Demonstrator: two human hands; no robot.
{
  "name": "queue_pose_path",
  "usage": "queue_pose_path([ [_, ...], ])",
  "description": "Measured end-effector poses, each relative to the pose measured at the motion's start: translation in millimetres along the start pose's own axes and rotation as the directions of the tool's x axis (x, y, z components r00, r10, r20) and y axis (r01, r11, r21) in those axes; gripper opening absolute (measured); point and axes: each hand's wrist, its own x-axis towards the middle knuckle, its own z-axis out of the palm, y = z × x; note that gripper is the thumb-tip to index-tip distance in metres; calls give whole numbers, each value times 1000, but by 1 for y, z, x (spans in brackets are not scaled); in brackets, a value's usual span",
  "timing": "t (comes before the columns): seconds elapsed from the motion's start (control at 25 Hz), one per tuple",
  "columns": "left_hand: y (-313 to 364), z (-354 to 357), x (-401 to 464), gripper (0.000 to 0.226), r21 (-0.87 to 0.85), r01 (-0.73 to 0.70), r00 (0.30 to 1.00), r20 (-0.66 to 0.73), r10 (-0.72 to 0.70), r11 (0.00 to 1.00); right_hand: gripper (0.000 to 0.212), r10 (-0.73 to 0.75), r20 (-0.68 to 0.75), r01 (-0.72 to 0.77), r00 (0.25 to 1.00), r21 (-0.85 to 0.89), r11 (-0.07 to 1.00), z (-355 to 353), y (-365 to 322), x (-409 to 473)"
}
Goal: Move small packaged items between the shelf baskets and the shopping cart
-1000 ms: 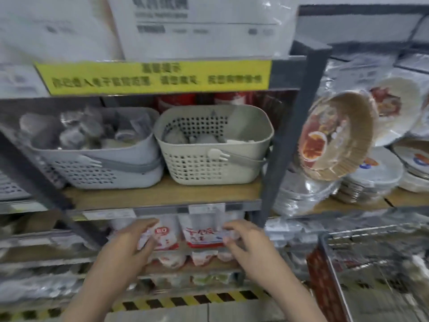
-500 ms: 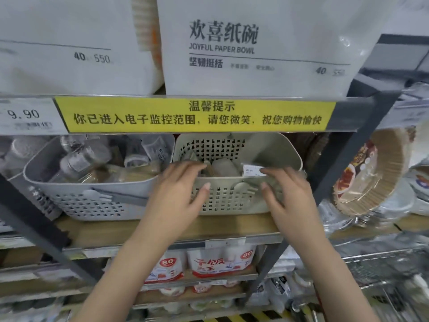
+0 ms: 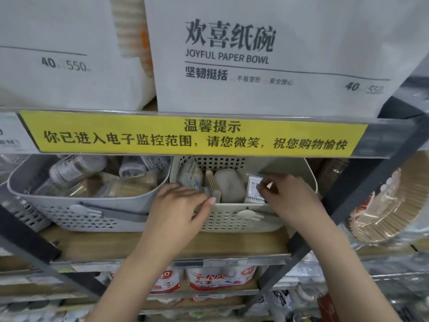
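Shelf-level, mid-frame: your right hand (image 3: 286,196) seemingly pinches the swab packet (image 3: 253,190); lift straight from the beige basket (image 3: 234,219), left hand (image 3: 180,205) relaxed.

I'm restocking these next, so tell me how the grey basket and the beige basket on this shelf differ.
The grey basket sits left and is heaped with clear tubs and bottles; the beige basket sits right and holds only a few small packs. Neither of the hands touches the grey one; the left hand rests on the beige one's front rim and the right hand pinches a cotton swab pack inside it. Both have perforated sides.
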Motion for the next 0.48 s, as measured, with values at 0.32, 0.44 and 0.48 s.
queue_pose_path([
  [0.32,2,-2,3,47,-14,81,996,31,-80,997,66,-59,315,115,947,-160,980,10,18,65],
  [0.44,2,-1,2,52,22,120,989,82,-121,993,84,31,451,74,892,-213,974,27,20,78],
  [0.48,2,-1,2,52,26,128,987,96,-129,992,84,36,472,66,881,-199,978,30,21,81],
])
